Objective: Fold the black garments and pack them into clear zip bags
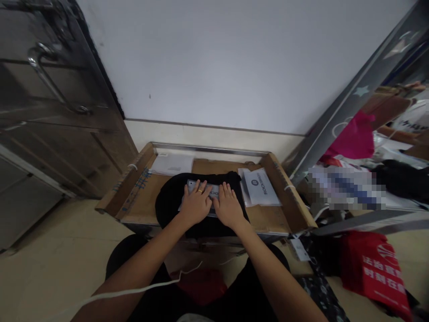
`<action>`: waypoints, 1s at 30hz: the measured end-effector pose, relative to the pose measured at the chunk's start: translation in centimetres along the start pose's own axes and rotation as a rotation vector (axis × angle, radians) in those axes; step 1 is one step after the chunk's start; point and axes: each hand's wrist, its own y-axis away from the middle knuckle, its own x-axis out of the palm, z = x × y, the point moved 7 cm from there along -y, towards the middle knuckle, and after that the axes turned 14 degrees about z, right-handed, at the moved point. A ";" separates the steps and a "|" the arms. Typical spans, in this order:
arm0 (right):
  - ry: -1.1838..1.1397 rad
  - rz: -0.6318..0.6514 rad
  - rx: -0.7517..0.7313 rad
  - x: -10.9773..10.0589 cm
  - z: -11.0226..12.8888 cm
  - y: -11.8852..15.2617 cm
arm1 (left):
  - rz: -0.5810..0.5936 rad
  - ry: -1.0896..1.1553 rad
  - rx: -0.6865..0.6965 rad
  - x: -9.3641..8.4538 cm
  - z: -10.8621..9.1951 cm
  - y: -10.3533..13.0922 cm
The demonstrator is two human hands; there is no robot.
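A black cloth item (170,197) lies folded on a low cardboard-lined table (144,197). On top of it rests a grey printed packet (191,184), mostly covered by my hands. My left hand (196,203), with a ring on one finger, presses flat on the packet's left part, fingers spread. My right hand (229,205) lies flat over its right part, fingers extended, its thumb near the left one. To the right of the cloth sits a stack of printed grey bags (263,185). White sheets or bags (172,163) lie at the table's back left.
Cardboard walls (295,197) rise at both table ends. A white cord (134,290) crosses over my left forearm. At the left is a door with a metal handle (56,87). To the right stand a cluttered shelf and a red bag (375,268).
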 end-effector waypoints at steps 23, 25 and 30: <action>-0.115 0.454 -0.125 -4.7 1.0 -5.4 | -0.696 1.084 -0.314 0.1 11.1 3.2; -0.225 0.524 -0.181 -4.5 0.9 -4.7 | -0.720 1.136 -0.305 0.1 11.2 3.2; -0.647 0.622 -0.176 -4.0 -1.1 -1.6 | -0.739 1.239 -0.281 0.2 11.4 3.1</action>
